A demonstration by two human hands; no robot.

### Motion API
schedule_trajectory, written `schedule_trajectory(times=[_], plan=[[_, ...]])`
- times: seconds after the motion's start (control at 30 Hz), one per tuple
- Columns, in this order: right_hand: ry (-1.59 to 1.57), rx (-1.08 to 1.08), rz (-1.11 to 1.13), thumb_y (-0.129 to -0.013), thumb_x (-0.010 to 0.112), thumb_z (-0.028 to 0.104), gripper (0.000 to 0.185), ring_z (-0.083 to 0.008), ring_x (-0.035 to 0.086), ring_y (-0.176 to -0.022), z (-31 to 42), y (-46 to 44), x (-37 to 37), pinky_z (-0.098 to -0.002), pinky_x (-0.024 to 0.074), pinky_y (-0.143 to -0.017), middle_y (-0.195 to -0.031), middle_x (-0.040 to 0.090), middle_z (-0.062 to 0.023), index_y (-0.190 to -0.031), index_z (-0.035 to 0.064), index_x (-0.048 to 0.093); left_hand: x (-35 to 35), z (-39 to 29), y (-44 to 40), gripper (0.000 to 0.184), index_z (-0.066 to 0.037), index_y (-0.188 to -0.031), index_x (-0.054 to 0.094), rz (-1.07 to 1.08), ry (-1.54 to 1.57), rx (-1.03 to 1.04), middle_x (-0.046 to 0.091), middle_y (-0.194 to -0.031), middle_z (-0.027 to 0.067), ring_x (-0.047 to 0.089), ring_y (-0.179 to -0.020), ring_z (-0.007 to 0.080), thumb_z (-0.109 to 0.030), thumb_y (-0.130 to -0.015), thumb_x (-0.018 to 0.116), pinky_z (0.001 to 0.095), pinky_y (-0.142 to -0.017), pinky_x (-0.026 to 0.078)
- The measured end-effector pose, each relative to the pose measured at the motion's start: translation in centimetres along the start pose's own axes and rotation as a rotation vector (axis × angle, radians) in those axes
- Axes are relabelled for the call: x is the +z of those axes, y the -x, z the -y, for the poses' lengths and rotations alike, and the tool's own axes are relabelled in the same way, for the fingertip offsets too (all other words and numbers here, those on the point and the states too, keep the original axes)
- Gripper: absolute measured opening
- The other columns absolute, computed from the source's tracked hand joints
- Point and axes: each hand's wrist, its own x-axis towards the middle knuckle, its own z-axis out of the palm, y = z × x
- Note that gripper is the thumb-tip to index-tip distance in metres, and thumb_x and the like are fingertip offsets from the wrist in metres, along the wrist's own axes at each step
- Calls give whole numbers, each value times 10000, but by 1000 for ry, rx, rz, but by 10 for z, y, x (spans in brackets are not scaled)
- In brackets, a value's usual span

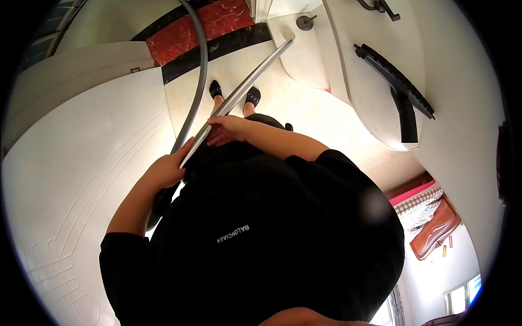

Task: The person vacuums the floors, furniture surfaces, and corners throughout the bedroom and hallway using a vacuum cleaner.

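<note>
A long silver metal tube (247, 82) slants from the upper middle down towards my body. My right hand (227, 130) is on the tube's middle part, with the thumb over it and the other fingers curled beside it. My left hand (167, 169) is closed near the tube's lower end. Beside that hand runs a grey flexible hose (202, 65), which comes down from the top; its lower part is dark and partly hidden by my left forearm. Whether my left fingers also grip the hose is hard to see.
At right, a long black object with a stem (399, 84) stands against a pale surface. My feet (253, 96) are on a light floor, before a red and black floor strip (201, 33). A white panel (81, 141) is at left, and a brown leather-like piece (436, 231) lies lower right.
</note>
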Motion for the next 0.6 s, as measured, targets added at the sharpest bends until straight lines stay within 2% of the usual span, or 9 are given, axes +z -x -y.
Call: schedule_trajectory(times=[0.03, 0.1, 0.17, 0.2, 0.3, 0.37, 0.43, 0.47, 0.6], plan=[[-38, 30, -18, -840, 444, 410, 542, -313, 512, -1047, -1, -6, -4, -389, 365, -908, -1136, 521, -191, -1182, -10, 435, 2, 3, -6, 790, -302, -1368, 122, -5, -4, -2, 594, -914, 230, 581, -870, 353, -148, -716, 540, 400, -764, 446], [-59, 31, -129, -823, 463, 400, 490, -294, 561, -964, -1, -12, -7, -371, 403, -849, -1063, 564, -170, -1115, 6, 476, 8, 8, -24, 785, -289, -1370, 121, -48, 32, 82, 590, -920, 235, 576, -877, 357, -156, -720, 540, 402, -769, 442], [-32, -124, -358, -804, 491, 400, 440, -271, 599, -858, 3, -8, -9, -362, 434, -767, -951, 604, -144, -1044, 31, 497, 10, 11, -46, 796, -253, -1375, 120, -74, 49, 121, 586, -926, 240, 574, -873, 364, -185, -714, 558, 393, -776, 440], [-60, -172, -417, -785, 513, 395, 377, -233, 610, -749, 7, -9, -15, -349, 447, -704, -870, 619, -110, -956, 59, 523, 9, 6, -54, 801, -236, -1376, 124, -97, 70, 154, 583, -934, 244, 573, -873, 366, -201, -709, 566, 388, -779, 439], [-33, -269, -481, -799, 495, 401, 345, -189, 599, -722, 24, -2, -30, -318, 433, -692, -843, 629, -71, -912, 81, 560, 6, -5, -83, 817, -209, -1377, 133, -162, 134, 228, 579, -947, 250, 572, -874, 366, -226, -696, 582, 374, -786, 436], [-9, -284, -483, -811, 481, 415, 341, -191, 607, -693, 32, -11, -52, -321, 427, -659, -807, 635, -66, -885, 94, 572, 2, -13, -93, 826, -198, -1378, 137, -208, 178, 272, 577, -953, 250, 572, -874, 363, -234, -688, 590, 365, -790, 434], [10, -298, -486, -822, 466, 429, 344, -193, 615, -663, 31, -14, -60, -323, 422, -626, -771, 642, -61, -858, 108, 584, -3, -22, -92, 845, -160, -1381, 130, -94, 279, 200, 524, -1108, 250, 548, -980, 321, -210, -687, 608, 322, -849, 403], [67, -280, -453, -830, 456, 442, 365, -182, 613, -662, 30, -15, -63, -325, 423, -636, -770, 643, -56, -878, 104, 586, 0, -19, -92, 844, -178, -1384, 127, -148, 272, 259, 507, -1138, 245, 541, -993, 312, -200, -690, 608, 322, -858, 397], [167, -302, -400, -845, 432, 473, 434, -169, 608, -657, 16, -12, -59, -313, 445, -624, -825, 639, -61, -956, 80, 578, 13, -2, -86, 850, -202, -1382, 123, -161, 303, 258, 557, -1036, 240, 566, -921, 333, -229, -685, 608, 348, -819, 420]])
